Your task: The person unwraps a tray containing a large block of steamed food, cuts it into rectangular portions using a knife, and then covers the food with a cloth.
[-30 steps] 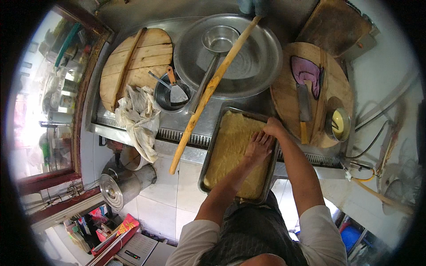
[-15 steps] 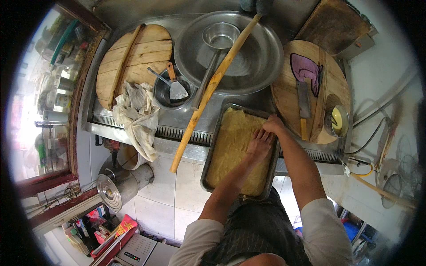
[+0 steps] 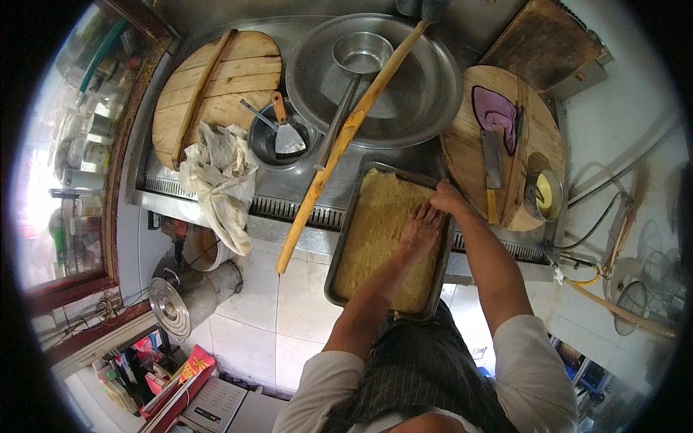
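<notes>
A deep rectangular baking pan (image 3: 333, 278) juts over the front edge of the steel counter, its near end close to my body. Yellowish dough (image 3: 379, 224) fills it in a flat, slightly bumpy layer. My left hand (image 3: 421, 229) lies on the dough toward the pan's right side, fingers stretched out and pressing its surface. At the far right corner, my right hand (image 3: 449, 199) is closed on the pan's rim; part of its fingers is hidden.
A long wooden stick (image 3: 339, 155) crosses a wide metal basin (image 3: 307, 86) holding a ladle (image 3: 363, 52). A scraper (image 3: 290, 138) rests in a bowl beside a crumpled cloth (image 3: 216, 180). On the right round wooden lid (image 3: 462, 137) lie a cleaver (image 3: 492, 160) and purple cloth (image 3: 497, 112).
My left hand has shifted slightly on the dough, near the pan's right side. My right hand stays on the rim. The whole view has tilted a little.
</notes>
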The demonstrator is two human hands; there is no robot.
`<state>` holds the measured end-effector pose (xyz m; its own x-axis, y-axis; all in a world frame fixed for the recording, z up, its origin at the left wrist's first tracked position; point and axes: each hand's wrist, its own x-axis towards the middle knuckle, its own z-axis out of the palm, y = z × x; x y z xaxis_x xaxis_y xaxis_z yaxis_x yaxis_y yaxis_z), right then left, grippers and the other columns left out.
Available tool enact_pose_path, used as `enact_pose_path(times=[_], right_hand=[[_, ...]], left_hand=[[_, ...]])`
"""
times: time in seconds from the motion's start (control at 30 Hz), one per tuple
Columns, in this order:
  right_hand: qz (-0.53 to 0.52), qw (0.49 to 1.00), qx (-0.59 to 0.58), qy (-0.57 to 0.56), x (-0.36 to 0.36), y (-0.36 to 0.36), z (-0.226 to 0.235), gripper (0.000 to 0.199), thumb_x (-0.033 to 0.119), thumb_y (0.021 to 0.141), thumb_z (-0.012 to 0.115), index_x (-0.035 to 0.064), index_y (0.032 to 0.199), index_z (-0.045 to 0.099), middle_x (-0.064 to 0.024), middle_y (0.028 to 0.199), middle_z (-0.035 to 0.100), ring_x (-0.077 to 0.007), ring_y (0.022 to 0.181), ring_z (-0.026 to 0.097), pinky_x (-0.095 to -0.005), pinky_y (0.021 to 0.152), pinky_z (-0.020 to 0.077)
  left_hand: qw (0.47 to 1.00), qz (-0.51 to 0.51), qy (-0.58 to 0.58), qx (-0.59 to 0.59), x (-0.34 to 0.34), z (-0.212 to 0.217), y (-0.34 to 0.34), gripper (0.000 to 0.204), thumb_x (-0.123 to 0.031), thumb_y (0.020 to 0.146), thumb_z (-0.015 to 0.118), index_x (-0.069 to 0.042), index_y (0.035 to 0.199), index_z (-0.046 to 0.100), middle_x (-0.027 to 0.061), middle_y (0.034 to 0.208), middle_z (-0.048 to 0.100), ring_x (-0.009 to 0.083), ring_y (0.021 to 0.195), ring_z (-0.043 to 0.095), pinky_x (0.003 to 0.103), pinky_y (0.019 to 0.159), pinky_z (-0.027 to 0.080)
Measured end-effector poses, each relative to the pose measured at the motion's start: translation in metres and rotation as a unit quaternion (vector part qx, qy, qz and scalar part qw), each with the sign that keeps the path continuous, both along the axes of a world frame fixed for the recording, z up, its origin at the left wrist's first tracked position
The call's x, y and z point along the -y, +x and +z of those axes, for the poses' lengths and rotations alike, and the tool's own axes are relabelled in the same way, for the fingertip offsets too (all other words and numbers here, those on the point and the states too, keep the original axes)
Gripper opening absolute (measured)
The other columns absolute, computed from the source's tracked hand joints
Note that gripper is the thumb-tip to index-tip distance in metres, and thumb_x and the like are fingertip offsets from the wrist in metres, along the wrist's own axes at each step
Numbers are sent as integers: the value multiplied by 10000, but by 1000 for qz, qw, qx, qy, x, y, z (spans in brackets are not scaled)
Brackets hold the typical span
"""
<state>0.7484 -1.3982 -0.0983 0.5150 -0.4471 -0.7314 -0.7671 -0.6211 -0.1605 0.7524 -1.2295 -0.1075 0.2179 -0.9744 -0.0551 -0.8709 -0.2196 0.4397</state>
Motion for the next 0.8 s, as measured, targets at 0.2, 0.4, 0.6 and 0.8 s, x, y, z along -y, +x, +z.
enact_pose_path(times=[0.2,0.4,0.6,0.8], right_hand=[[-103,993,-43,35,-2,6,15,732,165,858,534,-126,1419,165,-319,1390,362,-405,1176,503,-430,923,470],[-77,994,-51,-53,-15,15,23,719,211,875,537,-79,1435,192,-290,1342,442,-396,1156,525,-416,894,487],[-123,985,-95,69,-19,20,32,788,264,849,562,-59,1448,163,-291,1417,343,-376,1279,414,-425,1016,399],[-64,997,-45,0,-9,17,22,775,192,841,551,-69,1441,135,-265,1405,366,-363,1158,483,-442,930,420]], left_hand=[[1000,3,-12,7,-1,-3,0,550,-286,919,473,-117,1426,342,92,1506,261,266,1405,203,430,1159,132],[997,-23,67,10,2,9,2,498,-258,950,402,-130,1427,338,83,1519,246,260,1411,200,412,1166,116],[997,-22,74,-8,1,13,4,531,-225,935,423,-127,1443,307,84,1514,252,271,1406,207,432,1161,119],[998,8,22,-64,-4,11,3,533,-159,924,422,-118,1441,299,95,1496,279,265,1398,215,435,1152,139]])
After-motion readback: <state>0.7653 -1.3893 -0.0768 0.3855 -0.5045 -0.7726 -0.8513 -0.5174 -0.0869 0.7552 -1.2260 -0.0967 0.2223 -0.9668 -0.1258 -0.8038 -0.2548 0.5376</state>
